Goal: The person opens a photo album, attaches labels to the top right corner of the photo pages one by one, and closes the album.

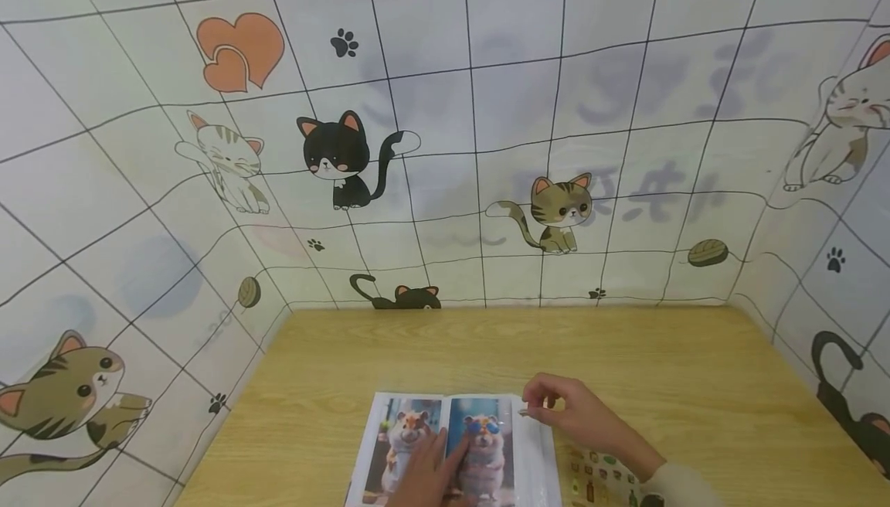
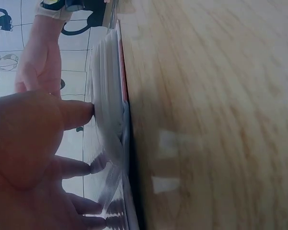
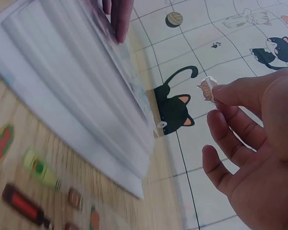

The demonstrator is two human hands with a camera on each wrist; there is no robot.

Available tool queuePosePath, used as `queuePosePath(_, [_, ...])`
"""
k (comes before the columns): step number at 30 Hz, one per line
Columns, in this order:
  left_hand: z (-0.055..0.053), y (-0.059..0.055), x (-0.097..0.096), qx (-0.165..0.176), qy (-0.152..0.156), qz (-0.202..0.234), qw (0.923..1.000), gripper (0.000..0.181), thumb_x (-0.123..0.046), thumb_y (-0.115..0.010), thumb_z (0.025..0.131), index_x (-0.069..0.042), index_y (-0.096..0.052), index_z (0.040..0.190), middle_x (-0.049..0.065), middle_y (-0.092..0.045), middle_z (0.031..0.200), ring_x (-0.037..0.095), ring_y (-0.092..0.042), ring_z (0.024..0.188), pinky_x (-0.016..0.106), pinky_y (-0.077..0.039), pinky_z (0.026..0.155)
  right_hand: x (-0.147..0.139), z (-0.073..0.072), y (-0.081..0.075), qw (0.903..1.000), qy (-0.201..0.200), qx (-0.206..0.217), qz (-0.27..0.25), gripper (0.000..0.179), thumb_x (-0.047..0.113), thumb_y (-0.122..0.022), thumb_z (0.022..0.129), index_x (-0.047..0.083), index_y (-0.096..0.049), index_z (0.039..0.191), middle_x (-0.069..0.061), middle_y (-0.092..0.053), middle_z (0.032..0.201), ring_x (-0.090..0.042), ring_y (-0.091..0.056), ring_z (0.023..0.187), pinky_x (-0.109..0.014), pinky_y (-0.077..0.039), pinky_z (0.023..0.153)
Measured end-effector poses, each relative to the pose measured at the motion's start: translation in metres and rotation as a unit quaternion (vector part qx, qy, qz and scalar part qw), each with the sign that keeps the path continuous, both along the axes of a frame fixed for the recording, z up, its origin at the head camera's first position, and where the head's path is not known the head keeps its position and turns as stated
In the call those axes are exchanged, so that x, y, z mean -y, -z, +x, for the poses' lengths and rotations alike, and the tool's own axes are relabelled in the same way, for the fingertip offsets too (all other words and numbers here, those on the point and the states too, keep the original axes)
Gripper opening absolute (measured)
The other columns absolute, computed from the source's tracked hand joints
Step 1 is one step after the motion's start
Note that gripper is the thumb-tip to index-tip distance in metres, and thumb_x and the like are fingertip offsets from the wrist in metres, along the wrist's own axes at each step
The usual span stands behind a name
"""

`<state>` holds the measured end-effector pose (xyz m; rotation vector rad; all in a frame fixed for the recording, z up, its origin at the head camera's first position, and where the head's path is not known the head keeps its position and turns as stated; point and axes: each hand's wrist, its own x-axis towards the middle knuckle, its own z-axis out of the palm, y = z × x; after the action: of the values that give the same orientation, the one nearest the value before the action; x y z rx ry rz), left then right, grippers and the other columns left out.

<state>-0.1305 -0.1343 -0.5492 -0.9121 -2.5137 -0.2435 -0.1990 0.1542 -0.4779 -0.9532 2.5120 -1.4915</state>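
A photo album (image 1: 535, 453) lies open on the wooden table, with a hamster picture on each facing page; the right one (image 1: 481, 457) wears sunglasses. My left hand (image 1: 426, 467) rests across the middle of the pages. In the left wrist view its extended fingers (image 2: 77, 165) touch the glossy page sleeves. My right hand (image 1: 573, 413) is above the album's upper right corner. Between thumb and index finger it pinches a small orange-brown sticker (image 3: 207, 90) with a white edge, which appears to show an animal figure.
A clear sheet of small food and bottle stickers (image 1: 603, 478) lies right of the album, partly under my right forearm. The table (image 1: 487, 345) meets white gridded walls (image 1: 445, 144) printed with cartoon cats at the back and both sides.
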Motion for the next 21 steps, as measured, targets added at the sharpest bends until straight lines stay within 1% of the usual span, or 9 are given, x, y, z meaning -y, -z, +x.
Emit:
queuePosePath(2, [0.002, 0.001, -0.001, 0.008, -0.012, -0.001, 0.9999, 0.071, -0.065, -0.045, 0.086, -0.01, -0.053, 0.129, 0.026, -0.057, 0.117, 0.043, -0.057, 0.104, 0.05, -0.048, 0.081, 0.008, -0.003, -0.001, 1.0, -0.007, 0.001, -0.003, 0.005, 0.019, -0.061, 0.09, 0.016, -0.061, 0.094, 0.006, -0.061, 0.087, -0.011, -0.056, 0.079, -0.026, -0.048, 0.069])
queuePosePath(3, [0.002, 0.001, -0.001, 0.017, -0.016, 0.0, 0.9997, 0.071, -0.065, -0.044, 0.086, -0.01, -0.053, 0.13, 0.026, -0.057, 0.118, 0.043, -0.056, 0.105, 0.05, -0.047, 0.082, 0.013, -0.004, -0.002, 0.9999, -0.011, 0.001, -0.005, 0.005, 0.018, -0.061, 0.09, 0.016, -0.061, 0.095, 0.006, -0.062, 0.087, -0.011, -0.056, 0.079, -0.026, -0.048, 0.069])
queuePosePath(7, [0.005, -0.002, -0.003, 0.078, -0.031, 0.006, 0.9964, 0.072, -0.066, -0.043, 0.086, -0.012, -0.052, 0.132, 0.026, -0.055, 0.123, 0.044, -0.053, 0.11, 0.053, -0.046, 0.084, 0.032, -0.011, -0.002, 0.9995, -0.03, -0.004, -0.01, 0.007, 0.015, -0.062, 0.09, 0.02, -0.061, 0.094, 0.005, -0.063, 0.088, -0.01, -0.057, 0.078, -0.027, -0.049, 0.069])
queuePosePath(10, [0.006, -0.005, -0.003, 0.132, -0.042, 0.013, 0.9903, 0.072, -0.066, -0.043, 0.086, -0.013, -0.049, 0.135, 0.026, -0.052, 0.127, 0.045, -0.05, 0.115, 0.056, -0.044, 0.086, 0.049, -0.016, -0.001, 0.9992, -0.04, 0.003, -0.007, 0.007, 0.017, -0.062, 0.09, 0.023, -0.06, 0.094, 0.005, -0.063, 0.089, -0.009, -0.057, 0.079, -0.027, -0.049, 0.069])
queuePosePath(14, [0.006, -0.007, -0.003, 0.192, -0.05, 0.025, 0.9798, 0.072, -0.065, -0.044, 0.086, -0.014, -0.046, 0.137, 0.027, -0.048, 0.133, 0.046, -0.044, 0.12, 0.059, -0.041, 0.088, 0.07, -0.022, -0.001, 0.9986, -0.048, 0.021, -0.004, 0.007, 0.018, -0.063, 0.089, 0.023, -0.06, 0.093, 0.005, -0.062, 0.086, -0.01, -0.057, 0.078, -0.028, -0.048, 0.068])
queuePosePath(18, [0.006, -0.008, -0.004, 0.226, -0.053, 0.042, 0.9719, 0.071, -0.063, -0.047, 0.086, -0.014, -0.045, 0.138, 0.028, -0.044, 0.136, 0.049, -0.04, 0.123, 0.062, -0.039, 0.089, 0.087, -0.024, -0.001, 0.998, -0.05, 0.039, -0.001, 0.009, 0.014, -0.063, 0.089, 0.022, -0.061, 0.092, 0.004, -0.062, 0.084, -0.01, -0.057, 0.078, -0.027, -0.048, 0.068])
queuePosePath(19, [0.007, -0.008, -0.004, 0.23, -0.053, 0.045, 0.9708, 0.071, -0.063, -0.047, 0.086, -0.014, -0.045, 0.138, 0.028, -0.043, 0.136, 0.049, -0.039, 0.124, 0.063, -0.039, 0.089, 0.091, -0.025, -0.001, 0.9977, -0.052, 0.043, 0.0, 0.008, 0.015, -0.063, 0.089, 0.022, -0.061, 0.092, 0.004, -0.062, 0.084, -0.01, -0.057, 0.078, -0.026, -0.047, 0.068])
queuePosePath(21, [0.007, -0.008, -0.004, 0.228, -0.056, 0.045, 0.971, 0.07, -0.063, -0.047, 0.086, -0.014, -0.045, 0.137, 0.028, -0.044, 0.136, 0.049, -0.04, 0.123, 0.063, -0.039, 0.088, 0.099, -0.026, 0.0, 0.9971, -0.054, 0.053, 0.0, 0.007, 0.016, -0.063, 0.089, 0.021, -0.061, 0.092, 0.004, -0.061, 0.084, -0.009, -0.057, 0.077, -0.026, -0.047, 0.068])
